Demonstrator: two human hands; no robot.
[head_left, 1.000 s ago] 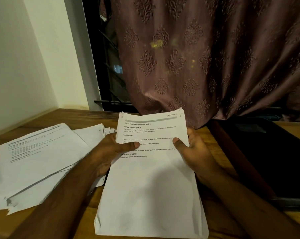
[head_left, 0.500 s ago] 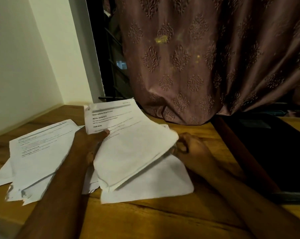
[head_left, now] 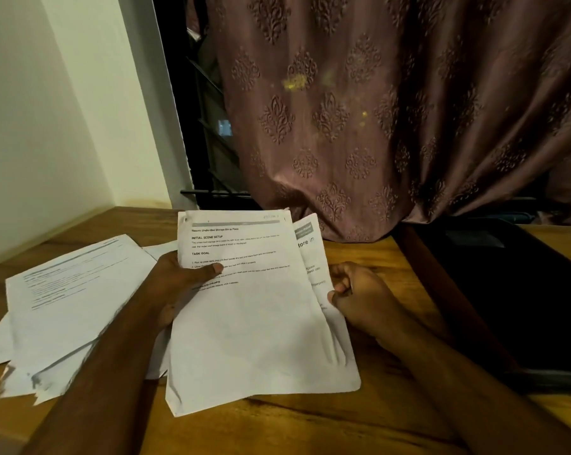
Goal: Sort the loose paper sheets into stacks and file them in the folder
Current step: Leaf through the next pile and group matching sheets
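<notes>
A printed top sheet (head_left: 257,323) lies over a small stack in front of me on the wooden table (head_left: 310,425). My left hand (head_left: 182,284) grips its left edge, thumb on the text. My right hand (head_left: 359,293) pinches the right edge of a second sheet (head_left: 310,254), which sticks out from under the top one. A loose pile of papers (head_left: 70,307) is spread out at the left, partly under my left forearm. A dark flat folder (head_left: 514,290) lies at the right.
A patterned mauve curtain (head_left: 392,110) hangs behind the table and touches its back edge. A pale wall (head_left: 47,110) closes the left side. A dark window gap with bars (head_left: 205,126) shows between wall and curtain.
The top sheet, lifted and swung left half a second ago, now lies back over the stack. My right hand has moved to pinch the sheet beneath at its right edge.
</notes>
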